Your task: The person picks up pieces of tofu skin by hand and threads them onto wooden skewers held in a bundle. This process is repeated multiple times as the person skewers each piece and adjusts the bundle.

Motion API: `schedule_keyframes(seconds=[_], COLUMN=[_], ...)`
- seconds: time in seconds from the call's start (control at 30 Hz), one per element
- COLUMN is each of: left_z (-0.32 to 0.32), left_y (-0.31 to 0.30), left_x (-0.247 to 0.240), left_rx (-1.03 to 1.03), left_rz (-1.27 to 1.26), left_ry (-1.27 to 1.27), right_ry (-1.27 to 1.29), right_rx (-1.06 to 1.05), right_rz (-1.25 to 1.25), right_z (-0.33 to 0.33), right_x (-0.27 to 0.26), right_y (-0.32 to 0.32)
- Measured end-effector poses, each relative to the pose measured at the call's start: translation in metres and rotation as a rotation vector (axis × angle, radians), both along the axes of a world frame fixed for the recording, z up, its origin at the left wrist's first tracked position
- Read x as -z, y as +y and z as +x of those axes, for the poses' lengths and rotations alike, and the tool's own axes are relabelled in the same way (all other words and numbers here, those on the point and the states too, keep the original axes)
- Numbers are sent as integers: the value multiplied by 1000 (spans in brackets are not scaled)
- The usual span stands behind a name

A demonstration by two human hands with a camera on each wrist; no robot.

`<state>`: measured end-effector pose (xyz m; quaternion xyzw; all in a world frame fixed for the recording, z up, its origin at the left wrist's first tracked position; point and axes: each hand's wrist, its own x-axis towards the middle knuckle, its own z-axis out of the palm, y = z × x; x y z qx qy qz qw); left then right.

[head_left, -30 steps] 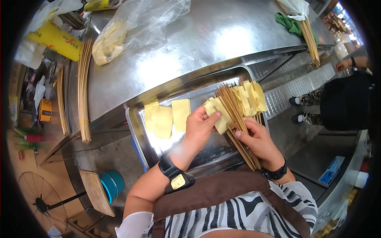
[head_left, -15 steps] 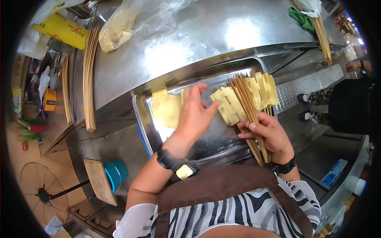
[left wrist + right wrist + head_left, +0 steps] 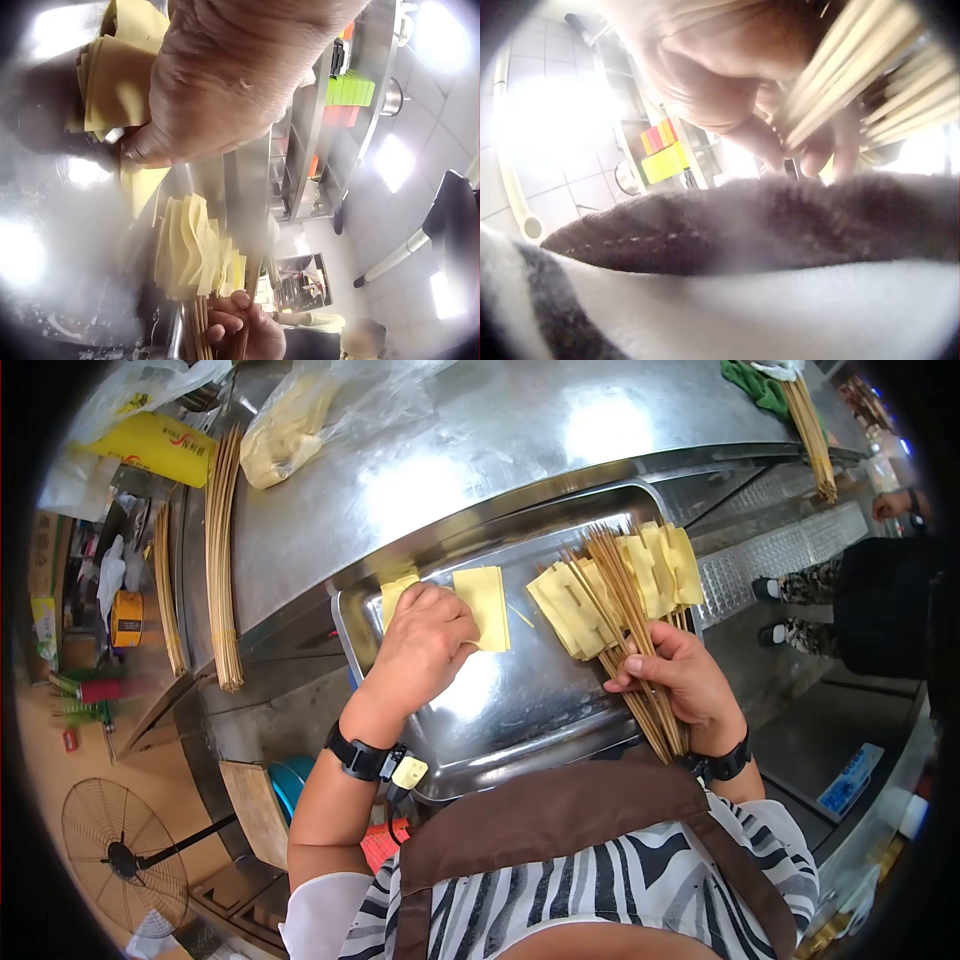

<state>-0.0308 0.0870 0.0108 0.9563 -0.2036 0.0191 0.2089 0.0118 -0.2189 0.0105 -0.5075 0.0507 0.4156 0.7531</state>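
Note:
My left hand (image 3: 425,645) curls over the left stack of pale yellow tofu sheets (image 3: 395,597) in a steel tray (image 3: 520,705). Its thumb lies against the sheets (image 3: 120,86) in the left wrist view, while the other fingertips are hidden. A second sheet stack (image 3: 482,605) lies just right of that hand. My right hand (image 3: 690,678) grips a bundle of bamboo skewers (image 3: 625,595) over the tray's right side, points away from me. Folded sheets threaded on skewers (image 3: 572,612) hang left of the bundle; more threaded sheets (image 3: 660,570) lie to its right.
A steel table (image 3: 480,435) borders the tray's far side, with a plastic bag of sheets (image 3: 285,435) on it. Long skewer bundles (image 3: 222,570) lie at the left, another (image 3: 808,440) at the far right. A person's legs (image 3: 805,610) show at right.
My left hand has let go of the threaded sheets by the skewers and moved left to the left stack, uncovering the middle stack. The right hand keeps its grip on the skewers.

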Motion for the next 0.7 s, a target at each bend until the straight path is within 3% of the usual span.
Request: schedule_keyframes(seconds=[0.2,0.27,0.3,0.37,0.4,0.43,0.5,0.7], left_z=[6,7,8,9,13,15,18,26], left_y=[6,1,-1,-7,-13,-21,-36,-53], left_x=[-3,0,2,7,10,11,12,13], left_rx=[0,-240,-240,-462,-452,-449,-545,-505], left_rz=[-112,-438,-440,-1236,-1442,-1446,-1887,-1758], left_ry=[60,122,116,473,472,463,583,598], right_ry=[5,-3,-9,-4,2,-6,-3,-58], right_rx=[7,-12,-13,-46,-42,-46,-66,-91], right_rz=[30,36,35,-6,-28,-29,-57,-35], right_z=[0,0,0,1,1,2,2,0], right_x=[2,1,1,1,-4,-4,-3,-4], right_y=[1,1,1,1,3,3,1,2])
